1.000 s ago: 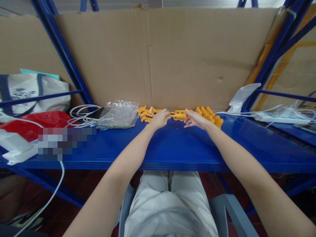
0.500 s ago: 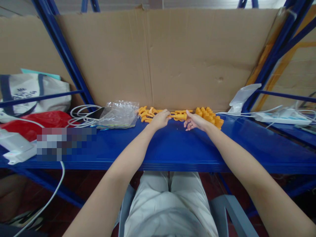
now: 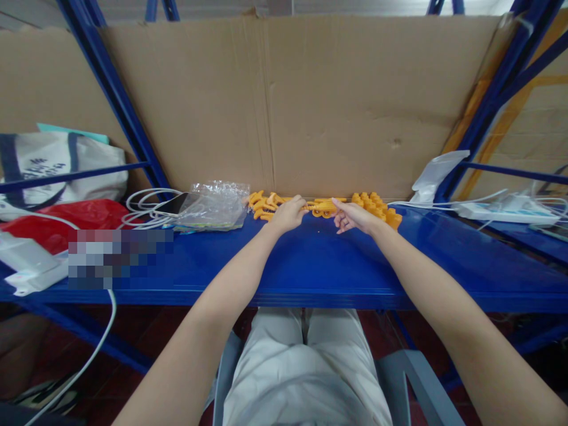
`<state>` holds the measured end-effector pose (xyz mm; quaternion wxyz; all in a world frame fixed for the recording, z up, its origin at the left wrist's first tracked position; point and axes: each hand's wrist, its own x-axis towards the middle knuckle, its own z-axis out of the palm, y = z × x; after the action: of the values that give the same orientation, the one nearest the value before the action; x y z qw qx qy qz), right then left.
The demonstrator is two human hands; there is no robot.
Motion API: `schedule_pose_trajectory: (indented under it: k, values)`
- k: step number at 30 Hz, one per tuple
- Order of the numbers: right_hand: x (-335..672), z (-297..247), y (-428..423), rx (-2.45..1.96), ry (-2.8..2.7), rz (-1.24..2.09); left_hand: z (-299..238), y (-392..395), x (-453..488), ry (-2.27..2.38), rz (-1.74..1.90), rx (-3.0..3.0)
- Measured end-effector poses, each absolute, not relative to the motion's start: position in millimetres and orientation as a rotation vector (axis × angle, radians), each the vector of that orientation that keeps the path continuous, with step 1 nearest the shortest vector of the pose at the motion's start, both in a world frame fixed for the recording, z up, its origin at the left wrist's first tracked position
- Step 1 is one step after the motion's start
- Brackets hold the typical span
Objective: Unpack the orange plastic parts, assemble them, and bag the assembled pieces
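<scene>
My left hand (image 3: 288, 216) is closed around a yellow-orange plastic piece, whose narrow end shows past the fingertips on the right. Facing it, my right hand (image 3: 354, 217) has its thumb and forefinger at the other end of a yellow plastic part (image 3: 325, 206), with the remaining fingers curled below. Where that part meets the yellow parts lying behind is hard to make out. Curved yellow pieces (image 3: 261, 203) lie just left of my left hand. Beyond my right hand sits a cluster of knobbed yellow pieces (image 3: 376, 207).
Clear plastic bags (image 3: 217, 206) and a dark phone (image 3: 174, 204) lie to the left, near coiled white cable (image 3: 144, 207) and a red bag (image 3: 89, 214). A cardboard sheet (image 3: 332, 106) closes the back of the blue shelf (image 3: 310, 266). A white power strip (image 3: 508, 213) rests at right.
My right thumb has shifted slightly up and left, and its fingers have curled a little. The rounded yellow end between my hands shows less distinctly. My left hand stays nearly still.
</scene>
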<state>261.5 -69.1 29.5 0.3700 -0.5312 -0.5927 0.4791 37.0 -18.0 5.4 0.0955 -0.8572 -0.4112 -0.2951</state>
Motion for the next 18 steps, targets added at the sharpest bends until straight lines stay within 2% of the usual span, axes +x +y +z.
schedule_pose_trajectory:
  k: [18]
  values:
    - [271,19,-56,-1.263,-1.624,1.107,7,-20,39,-1.292,-0.832,-2.576]
